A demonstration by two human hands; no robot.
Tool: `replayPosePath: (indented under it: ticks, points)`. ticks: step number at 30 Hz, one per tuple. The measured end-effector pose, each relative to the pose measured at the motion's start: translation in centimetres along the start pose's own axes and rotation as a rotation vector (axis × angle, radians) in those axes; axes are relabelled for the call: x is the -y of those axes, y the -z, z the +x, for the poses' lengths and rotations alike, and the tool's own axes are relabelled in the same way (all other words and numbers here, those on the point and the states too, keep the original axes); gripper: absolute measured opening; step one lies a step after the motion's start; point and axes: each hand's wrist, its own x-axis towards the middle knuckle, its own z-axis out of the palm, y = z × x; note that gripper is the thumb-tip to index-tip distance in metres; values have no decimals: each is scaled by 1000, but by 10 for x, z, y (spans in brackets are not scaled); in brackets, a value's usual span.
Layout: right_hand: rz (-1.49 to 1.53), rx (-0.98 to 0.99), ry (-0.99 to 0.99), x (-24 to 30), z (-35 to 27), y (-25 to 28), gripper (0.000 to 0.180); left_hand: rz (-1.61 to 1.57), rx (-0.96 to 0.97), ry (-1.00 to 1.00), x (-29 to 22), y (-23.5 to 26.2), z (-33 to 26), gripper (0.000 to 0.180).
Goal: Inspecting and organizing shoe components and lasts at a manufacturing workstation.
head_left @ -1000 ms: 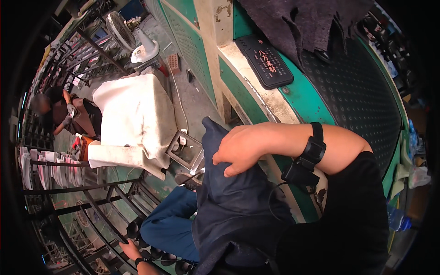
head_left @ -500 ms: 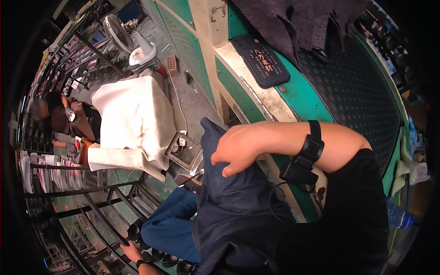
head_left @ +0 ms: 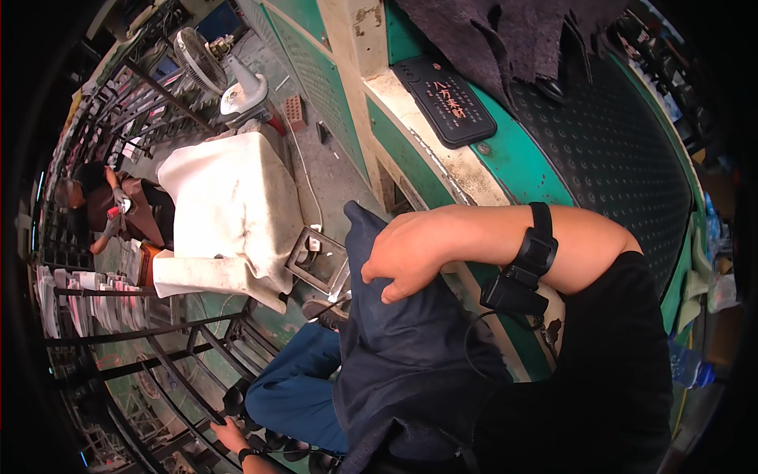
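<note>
My right hand (head_left: 401, 251) rests on my knee, over the dark blue apron (head_left: 410, 347). It holds nothing; the thumb stands apart and the fingertips bend over the cloth. A black device (head_left: 517, 288) with a cable is strapped to that forearm. At the lower left, my left hand (head_left: 230, 436), with a dark wristband, has its fingers closed around a bar of the black metal rack (head_left: 170, 363). Several dark rounded objects (head_left: 276, 442) sit beside that hand, partly hidden by my leg in blue trousers (head_left: 296, 387).
A green and cream machine (head_left: 442, 178) stands at the right, bearing a black phone-like object (head_left: 446, 103) and dark grey leather (head_left: 505, 39). Further left are a cloth-covered block (head_left: 233, 197), a fan (head_left: 201, 63) and a perforated brick (head_left: 294, 112). A gloved co-worker (head_left: 130, 201) works beyond the block.
The co-worker has shifted posture and brought both gloved hands together around a small red and white object. My own hands stay practically where they were; the view has shifted slightly.
</note>
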Motion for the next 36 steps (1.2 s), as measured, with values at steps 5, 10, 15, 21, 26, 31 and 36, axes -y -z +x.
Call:
replayPosePath:
  ticks: [5,10,15,21,26,31,36]
  points:
    - [-3,-7,13,-2,-1,0,53,-51,72,14,-6,5,-2,68]
    - [-9,-16,20,1,1,1,53,29,35,36,-12,17,-10,69]
    - [8,6,-6,-2,0,-2,53,57,172,83,-56,43,-20,70]
    - [-3,11,-8,0,1,1,54,-37,209,137,-35,36,-13,68]
    - [-2,2,-16,1,-1,0,53,-50,226,125,-35,26,-12,69]
    - [3,65,-9,3,-1,6,62,-80,25,-15,-2,14,-3,60]
    - [380,-332,24,10,3,2,87,-57,18,-30,-4,14,-7,58]
